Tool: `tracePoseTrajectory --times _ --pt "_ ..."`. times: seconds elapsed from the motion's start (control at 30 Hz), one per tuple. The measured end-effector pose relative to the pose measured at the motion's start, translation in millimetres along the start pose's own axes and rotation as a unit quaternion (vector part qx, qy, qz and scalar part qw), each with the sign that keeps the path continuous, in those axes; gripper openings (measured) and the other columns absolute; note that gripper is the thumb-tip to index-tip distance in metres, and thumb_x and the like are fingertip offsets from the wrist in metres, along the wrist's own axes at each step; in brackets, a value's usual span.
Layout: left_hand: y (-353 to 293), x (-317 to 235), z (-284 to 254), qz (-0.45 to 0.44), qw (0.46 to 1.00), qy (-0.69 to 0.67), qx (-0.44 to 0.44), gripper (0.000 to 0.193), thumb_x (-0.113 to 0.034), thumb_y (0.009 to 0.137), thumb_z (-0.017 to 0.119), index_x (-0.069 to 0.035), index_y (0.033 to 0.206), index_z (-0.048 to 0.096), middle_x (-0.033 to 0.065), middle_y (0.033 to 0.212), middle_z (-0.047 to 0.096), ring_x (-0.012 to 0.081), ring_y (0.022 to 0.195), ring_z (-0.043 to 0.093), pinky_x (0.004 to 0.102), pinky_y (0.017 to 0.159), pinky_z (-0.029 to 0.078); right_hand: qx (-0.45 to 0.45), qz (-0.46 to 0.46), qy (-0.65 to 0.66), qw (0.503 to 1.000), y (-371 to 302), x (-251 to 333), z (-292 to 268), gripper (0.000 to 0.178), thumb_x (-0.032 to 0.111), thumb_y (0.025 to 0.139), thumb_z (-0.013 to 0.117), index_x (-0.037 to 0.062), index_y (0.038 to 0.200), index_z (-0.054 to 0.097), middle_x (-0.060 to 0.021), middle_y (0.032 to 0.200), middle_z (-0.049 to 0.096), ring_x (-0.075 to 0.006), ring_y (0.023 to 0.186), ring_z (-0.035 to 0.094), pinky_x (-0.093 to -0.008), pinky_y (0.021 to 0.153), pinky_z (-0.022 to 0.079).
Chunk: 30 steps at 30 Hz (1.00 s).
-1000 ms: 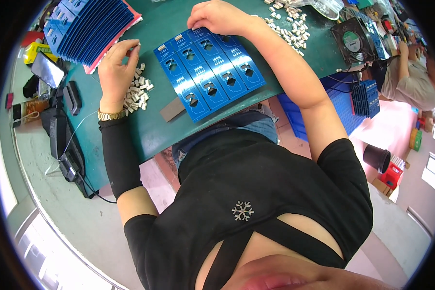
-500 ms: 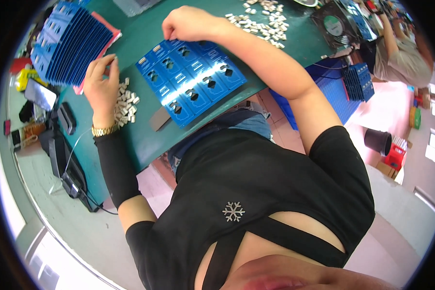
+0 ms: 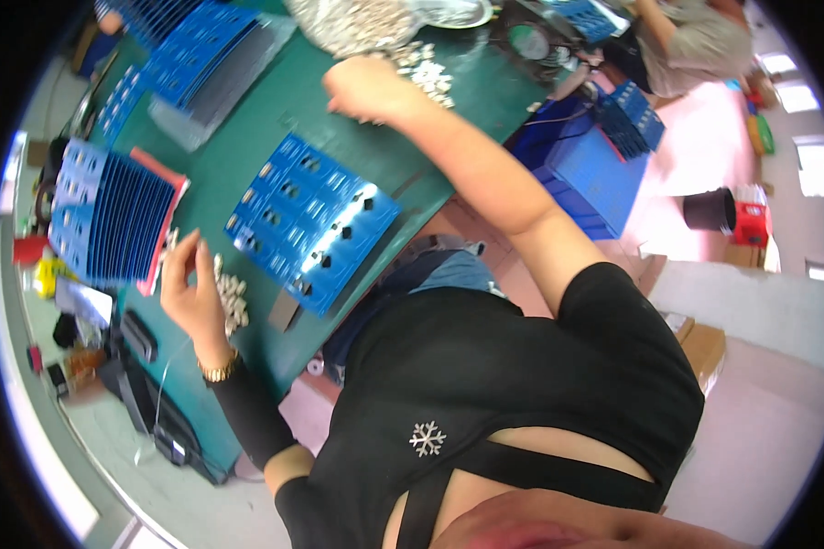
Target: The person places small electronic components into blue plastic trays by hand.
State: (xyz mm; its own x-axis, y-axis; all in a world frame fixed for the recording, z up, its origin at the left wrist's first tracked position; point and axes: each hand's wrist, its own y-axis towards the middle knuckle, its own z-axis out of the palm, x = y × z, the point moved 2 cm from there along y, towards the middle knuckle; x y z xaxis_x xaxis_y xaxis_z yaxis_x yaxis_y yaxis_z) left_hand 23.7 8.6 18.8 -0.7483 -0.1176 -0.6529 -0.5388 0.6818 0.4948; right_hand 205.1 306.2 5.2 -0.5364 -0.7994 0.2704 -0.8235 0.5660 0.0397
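Observation:
A flat blue circuit board panel (image 3: 288,233) with rows of dark cut-outs lies on the green table in front of me. My right hand (image 3: 364,89) is beyond its far edge, at a pile of small pale metal connectors (image 3: 430,78). Its fingers are curled down, and whatever they hold is hidden. Left of the panel, my left hand (image 3: 192,297) is raised with thumb and forefinger nearly together; anything between them is too small to name. A smaller connector pile (image 3: 233,300) lies beside it.
A rack of upright blue panels (image 3: 110,215) stands at the left. Farther back are stacked blue panels (image 3: 197,59) and a clear bag of small parts (image 3: 357,23). A blue bin (image 3: 581,188) is at the right, with another person (image 3: 700,50) beyond.
My right hand has left the panel's far edge for the connector pile. My left hand stays left of the panel. The whole view has shifted, showing more of the table's far side.

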Motion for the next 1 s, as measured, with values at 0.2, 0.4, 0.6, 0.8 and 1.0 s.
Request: tracePoseTrajectory --times 0.2,0.4,0.6,0.8,1.0 --pt "3.4 -12.5 5.6 0.108 0.991 0.072 0.024 0.014 0.001 0.087 0.067 0.000 0.101 0.069 0.0074 0.090 0.066 0.0140 0.074 0.060 0.0267 0.070 0.050 -0.168 -0.079 0.092 0.978 6.6 13.8 29.6 0.011 0.011 0.075 0.063 0.0096 0.080 0.073 -0.0139 0.083 0.071 -0.0334 0.082 0.069 -0.0448 0.072 0.054" --pt "-3.0 -13.4 9.9 0.140 0.988 0.050 0.043 0.019 0.006 0.083 0.069 0.000 0.101 0.069 0.0104 0.095 0.068 0.0171 0.074 0.063 0.0264 0.068 0.052 -0.085 -0.092 0.141 0.982 1.4 6.9 22.8 0.013 0.020 0.074 0.074 0.0128 0.085 0.074 -0.0087 0.085 0.072 -0.0264 0.086 0.069 -0.0397 0.073 0.053" --pt "-4.3 -13.0 25.0 0.127 0.989 0.015 0.072 0.019 0.005 0.081 0.070 -0.004 0.098 0.070 0.0108 0.094 0.069 0.0220 0.084 0.067 0.0293 0.075 0.053 -0.098 -0.209 0.386 0.893 3.0 10.9 24.3 0.018 0.018 0.078 0.077 0.0104 0.095 0.077 -0.0082 0.087 0.072 -0.0203 0.083 0.069 -0.0300 0.076 0.054" --pt "-7.7 -26.9 28.0 0.147 0.974 0.001 0.174 0.016 0.002 0.081 0.070 -0.005 0.095 0.071 0.0099 0.092 0.069 0.0235 0.080 0.067 0.0303 0.071 0.053 -0.053 -0.230 0.297 0.925 15.6 27.5 28.2 0.016 0.012 0.080 0.075 0.0069 0.096 0.076 -0.0077 0.090 0.072 -0.0171 0.086 0.069 -0.0277 0.078 0.053" --pt "-10.7 -21.2 32.4 0.095 0.979 -0.026 0.178 0.015 0.000 0.082 0.069 -0.005 0.096 0.071 0.0089 0.088 0.071 0.0211 0.072 0.066 0.0292 0.068 0.052 -0.030 -0.218 0.296 0.929 25.0 33.7 39.8 0.011 0.009 0.085 0.068 0.0055 0.094 0.073 -0.0077 0.093 0.070 -0.0204 0.088 0.068 -0.0307 0.080 0.054"
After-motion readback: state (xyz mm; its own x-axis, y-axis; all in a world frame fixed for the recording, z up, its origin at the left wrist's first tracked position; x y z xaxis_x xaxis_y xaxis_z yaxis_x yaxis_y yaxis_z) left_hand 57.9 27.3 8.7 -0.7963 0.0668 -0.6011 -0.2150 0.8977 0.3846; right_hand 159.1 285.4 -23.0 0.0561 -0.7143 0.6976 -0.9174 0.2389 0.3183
